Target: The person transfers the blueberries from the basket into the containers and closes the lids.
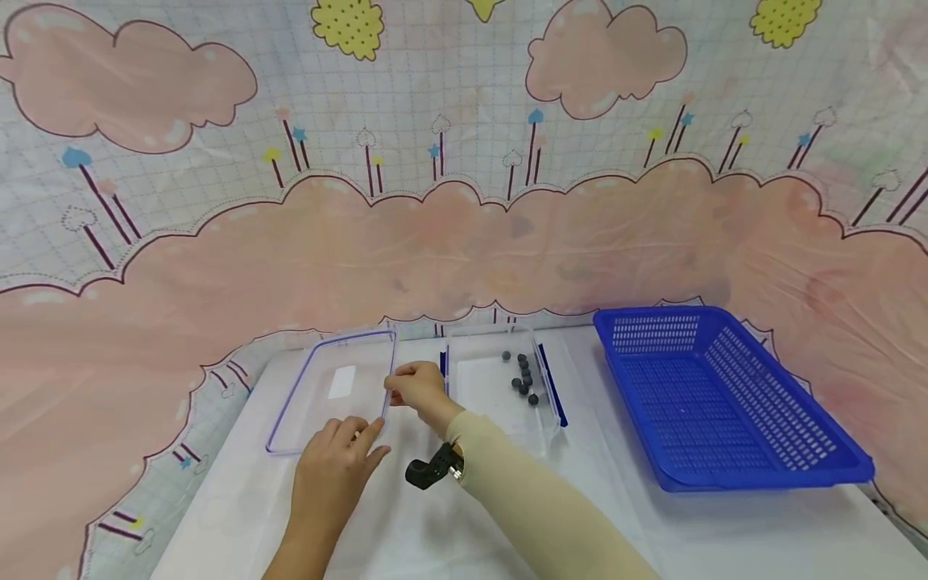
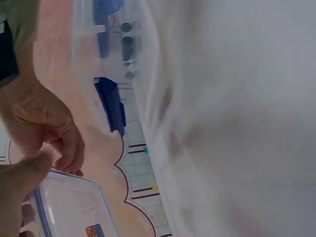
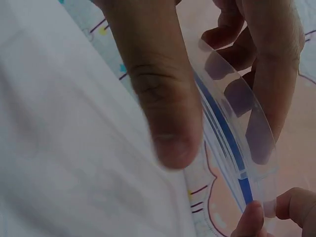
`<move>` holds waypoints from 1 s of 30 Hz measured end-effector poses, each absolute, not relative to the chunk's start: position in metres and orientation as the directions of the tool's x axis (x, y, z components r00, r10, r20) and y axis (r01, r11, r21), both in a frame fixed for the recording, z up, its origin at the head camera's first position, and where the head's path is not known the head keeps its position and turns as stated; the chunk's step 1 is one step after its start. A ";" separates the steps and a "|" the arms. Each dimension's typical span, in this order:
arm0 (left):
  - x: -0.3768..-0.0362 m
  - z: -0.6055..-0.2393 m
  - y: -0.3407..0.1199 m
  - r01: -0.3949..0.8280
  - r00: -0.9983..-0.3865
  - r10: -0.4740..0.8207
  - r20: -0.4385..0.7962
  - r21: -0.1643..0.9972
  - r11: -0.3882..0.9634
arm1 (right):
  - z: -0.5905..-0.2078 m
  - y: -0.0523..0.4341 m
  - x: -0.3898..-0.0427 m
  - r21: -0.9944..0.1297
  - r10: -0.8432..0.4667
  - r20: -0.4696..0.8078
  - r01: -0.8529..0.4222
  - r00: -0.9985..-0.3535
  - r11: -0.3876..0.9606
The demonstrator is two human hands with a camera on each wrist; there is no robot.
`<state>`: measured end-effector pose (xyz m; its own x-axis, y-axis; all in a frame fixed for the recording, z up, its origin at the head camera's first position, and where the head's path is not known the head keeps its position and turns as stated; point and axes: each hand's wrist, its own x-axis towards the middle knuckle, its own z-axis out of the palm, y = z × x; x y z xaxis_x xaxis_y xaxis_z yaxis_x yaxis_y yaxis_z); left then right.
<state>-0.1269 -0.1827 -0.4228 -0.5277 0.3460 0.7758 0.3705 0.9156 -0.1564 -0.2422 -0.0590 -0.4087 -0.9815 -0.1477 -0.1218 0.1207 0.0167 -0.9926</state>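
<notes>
A clear plastic lid (image 1: pixel 312 403) with a blue seal along its rim is held up at the left of the table, a white label on it. My left hand (image 1: pixel 333 459) pinches its near right corner; that thumb and finger also show at the bottom of the right wrist view. Higher up, my right hand (image 1: pixel 420 391) grips the lid's right edge, and in the right wrist view its fingers (image 3: pixel 269 98) lie behind the clear rim (image 3: pixel 229 133). Just right of the hands stands a clear plastic box (image 1: pixel 482 395) with blue side clips (image 1: pixel 553 385), holding several small dark balls (image 1: pixel 524 389).
A blue perforated basket (image 1: pixel 725 411) stands at the right side of the table. White cloth (image 1: pixel 406 532) covers the tabletop. Behind it hangs a patterned curtain (image 1: pixel 464 250) with pink clouds, close to the table's back edge. A small black wrist camera (image 1: pixel 428 469) sits on my right wrist.
</notes>
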 end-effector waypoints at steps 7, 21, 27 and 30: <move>-0.124 -0.413 -0.180 0.358 -0.403 0.361 0.841 -0.218 0.908 | -0.400 -0.052 -0.244 -0.962 -0.232 -0.130 0.179 -0.964 -0.204; -0.094 -0.345 -0.121 0.475 -0.169 0.298 0.940 -0.187 0.860 | -0.423 -0.043 -0.302 -0.764 -0.564 -0.133 0.447 -0.815 -0.466; -0.087 -0.338 -0.106 0.532 -0.161 0.294 0.942 -0.168 0.830 | -0.404 -0.025 -0.284 -0.707 -0.773 0.042 0.528 -0.633 -0.470; -0.086 -0.338 -0.104 0.548 -0.161 0.276 0.948 -0.147 0.823 | -0.401 -0.023 -0.283 -0.587 -0.805 0.093 0.621 -0.586 -0.519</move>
<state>-0.0863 -0.1042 -0.3378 -0.1608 0.2759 0.9476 0.5481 0.8234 -0.1468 -0.2831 -0.0230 -0.4007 -0.5856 -0.8052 0.0931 0.6209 -0.5195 -0.5870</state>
